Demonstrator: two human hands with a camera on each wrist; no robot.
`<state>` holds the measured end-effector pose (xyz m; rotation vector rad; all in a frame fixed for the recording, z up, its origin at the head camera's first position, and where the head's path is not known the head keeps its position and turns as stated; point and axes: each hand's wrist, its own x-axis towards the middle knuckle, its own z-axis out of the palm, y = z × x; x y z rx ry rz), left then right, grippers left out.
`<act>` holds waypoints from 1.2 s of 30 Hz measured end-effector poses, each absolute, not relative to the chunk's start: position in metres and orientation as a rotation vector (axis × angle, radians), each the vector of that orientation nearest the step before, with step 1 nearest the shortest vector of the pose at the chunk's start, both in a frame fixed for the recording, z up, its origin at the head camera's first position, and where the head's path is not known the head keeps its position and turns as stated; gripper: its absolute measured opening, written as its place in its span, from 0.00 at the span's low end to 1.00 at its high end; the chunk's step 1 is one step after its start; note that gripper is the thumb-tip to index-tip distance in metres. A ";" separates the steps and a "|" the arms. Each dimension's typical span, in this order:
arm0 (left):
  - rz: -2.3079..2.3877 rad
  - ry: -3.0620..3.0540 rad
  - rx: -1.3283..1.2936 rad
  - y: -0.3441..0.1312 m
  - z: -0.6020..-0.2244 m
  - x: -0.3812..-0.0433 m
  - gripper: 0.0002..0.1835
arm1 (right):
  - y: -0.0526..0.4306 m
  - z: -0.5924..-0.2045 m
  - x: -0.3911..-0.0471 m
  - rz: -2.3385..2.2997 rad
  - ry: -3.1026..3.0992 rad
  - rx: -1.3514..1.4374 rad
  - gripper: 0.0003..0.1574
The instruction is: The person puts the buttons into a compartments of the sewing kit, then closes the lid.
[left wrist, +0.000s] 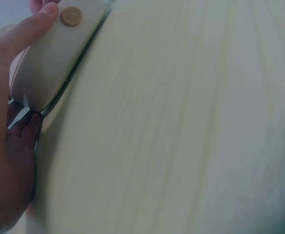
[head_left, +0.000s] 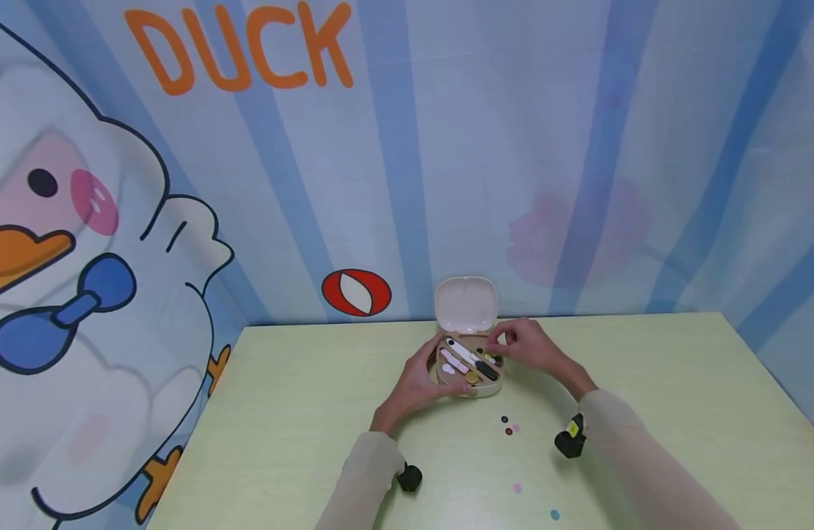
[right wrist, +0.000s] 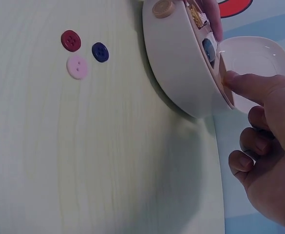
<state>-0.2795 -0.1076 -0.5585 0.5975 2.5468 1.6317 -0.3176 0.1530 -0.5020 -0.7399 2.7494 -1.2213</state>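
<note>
A beige sewing box (head_left: 483, 391) stands near the table's back edge, its white lid (head_left: 466, 304) raised. My left hand (head_left: 416, 379) grips the box from the left, thumb along its front near the round tan clasp (left wrist: 71, 16). Inside lie a long white-and-black tool (head_left: 472, 358), a pink-and-white stick (head_left: 454, 361) and a gold round piece (head_left: 472, 377). Thumb and forefinger of my right hand (head_left: 526, 344) reach into the right compartment, among small buttons (head_left: 492, 361). In the right wrist view its other fingers are curled; I cannot tell whether a button is between the fingertips.
A dark blue button (right wrist: 100, 52), a red button (right wrist: 71, 41) and a pink button (right wrist: 77, 67) lie together in front of the box. Closer to me are another pink button (head_left: 517, 488) and a light blue button (head_left: 555, 514). A printed cloth (head_left: 473, 147) hangs behind the table (head_left: 301, 412).
</note>
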 end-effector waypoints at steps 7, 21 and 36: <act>1.631 2.540 0.597 -0.106 -0.556 -0.278 0.58 | 0.150 -0.508 -0.320 -1.198 2.769 -0.722 0.02; 1.618 2.548 0.601 -0.106 -0.555 -0.278 0.59 | 0.152 -0.502 -0.313 -1.153 2.779 -0.657 0.12; 1.651 2.524 0.618 -0.106 -0.557 -0.278 0.58 | 0.186 -0.487 -0.280 -1.135 2.828 -0.850 0.15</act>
